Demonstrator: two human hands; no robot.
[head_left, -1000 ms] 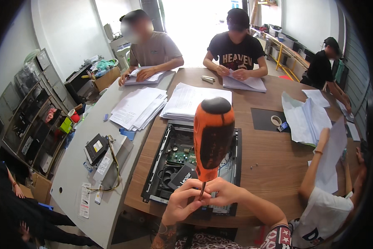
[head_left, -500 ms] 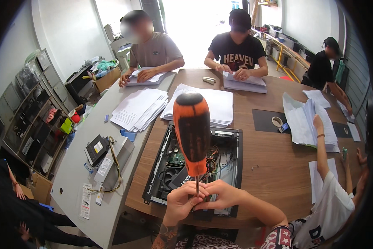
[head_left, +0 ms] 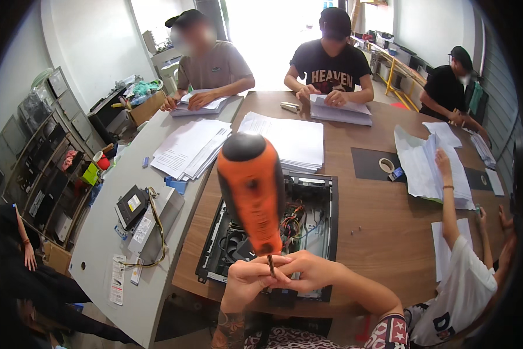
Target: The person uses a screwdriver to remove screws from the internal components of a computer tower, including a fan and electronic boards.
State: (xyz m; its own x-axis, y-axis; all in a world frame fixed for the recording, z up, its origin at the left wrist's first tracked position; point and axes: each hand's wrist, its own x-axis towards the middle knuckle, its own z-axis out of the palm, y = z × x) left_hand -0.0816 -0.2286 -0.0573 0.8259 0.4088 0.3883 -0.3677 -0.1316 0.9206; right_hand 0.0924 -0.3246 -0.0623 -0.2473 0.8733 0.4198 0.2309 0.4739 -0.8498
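the large orange-and-black screwdriver (head_left: 251, 192) stood handle-up, its top leaning left, above the near side of an opened computer case (head_left: 333, 232). the grip was narrow: left hand (head_left: 244, 282) and right hand (head_left: 311, 270) met, fingertips pinched around the tool's thin metal shaft (head_left: 271, 266). it looked stiff and top-heavy, the shaft probably slick; the thick handle would likely have given the surer hold. exposed cables (head_left: 293, 215) and a fan (head_left: 235, 247) inside seemed fragile. the case's raised rim and the near edge of the desk (head_left: 383, 256) lay close to the hands; the most room for moving seemed rightward, below the dark mat (head_left: 363, 166).
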